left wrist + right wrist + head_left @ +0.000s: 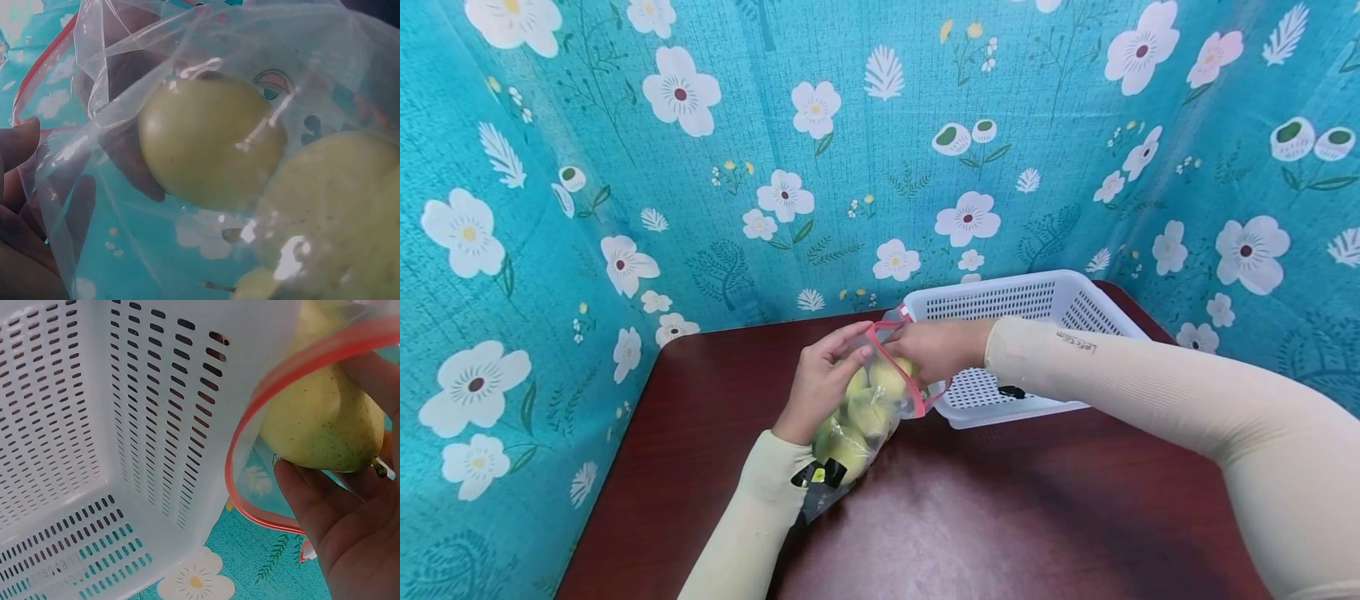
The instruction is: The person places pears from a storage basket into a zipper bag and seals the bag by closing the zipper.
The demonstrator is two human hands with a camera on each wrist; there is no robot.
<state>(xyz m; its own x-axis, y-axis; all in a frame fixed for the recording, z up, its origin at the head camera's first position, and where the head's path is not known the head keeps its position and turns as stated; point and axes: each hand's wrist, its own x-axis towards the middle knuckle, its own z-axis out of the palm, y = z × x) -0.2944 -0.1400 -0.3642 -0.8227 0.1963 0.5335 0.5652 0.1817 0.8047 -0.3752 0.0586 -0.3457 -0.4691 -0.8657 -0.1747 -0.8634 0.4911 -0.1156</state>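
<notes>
A clear zip bag (880,429) with a red-edged mouth leans on the table, several yellow-green pears (868,412) inside it. My left hand (827,375) pinches the bag's rim on its left side, the thumb outside and fingers seen through the plastic in the left wrist view. My right hand (936,346) reaches into the open mouth. In the right wrist view its fingers curl round a pear (325,425), stem toward the palm, just inside the red edge (234,450). The left wrist view shows a pear (212,144) against the right fingers, above other pears.
A white perforated plastic basket (1112,312) stands right behind the bag, partly hidden by my right forearm. A small black object (1011,392) shows by its near side. The dark red table (985,517) meets a teal flowered curtain (850,150) at the back and sides.
</notes>
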